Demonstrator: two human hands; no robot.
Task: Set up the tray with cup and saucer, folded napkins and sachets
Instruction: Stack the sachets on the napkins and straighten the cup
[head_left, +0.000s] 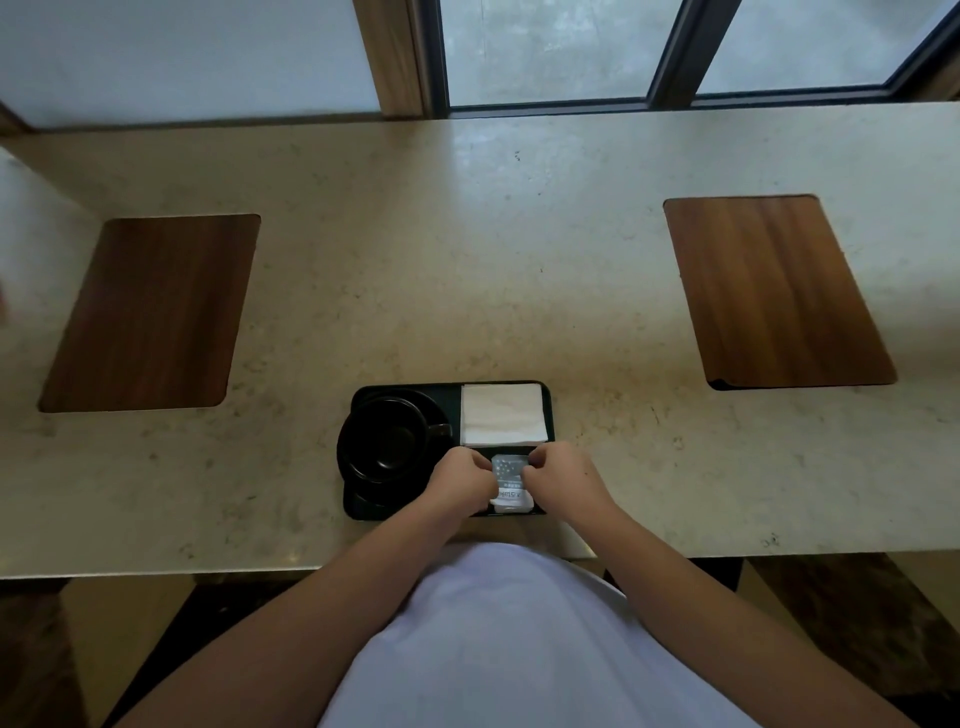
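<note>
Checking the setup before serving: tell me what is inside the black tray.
The tray holds a black cup on its saucer, white napkins, and sachets between both hands. Anything beneath them is covered.

On the beige stone counter (519, 260), a black rectangular tray (546, 410) holds a black cup (382, 439) at nine o'clock and white folded napkins (503, 421) at one o'clock. At five o'clock, the left hand (462, 480) and right hand (561, 475) pinch grey printed sachets (510, 480) between them.

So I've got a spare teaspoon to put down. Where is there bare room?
The counter is bare between the left wooden inlay and the right wooden inlay, beyond the tray. The tray is crowded: cup, napkins, and sachets pinched by the left hand and right hand.
</note>
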